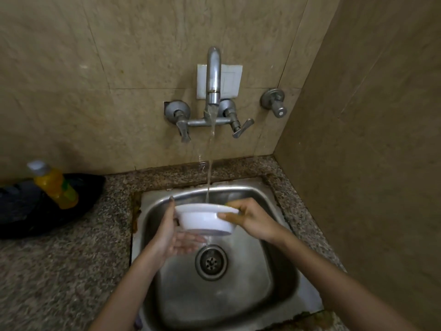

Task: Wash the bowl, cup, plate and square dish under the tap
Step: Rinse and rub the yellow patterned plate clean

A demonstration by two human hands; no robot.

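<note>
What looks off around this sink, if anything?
The tap leaks: beside the main stream falling onto the bowl, a second thin trickle drops onto the counter behind the sink. Brown staining lines the sink's left edge. The yellow bottle leans tilted on a black bag.

No writing is legible; the label on the yellow bottle (57, 187) is blurred.

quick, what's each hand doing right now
Left hand: holding the white bowl by its left rim, thumb on the rim, fingers underneath.
Right hand: gripping the bowl's right rim.
</note>
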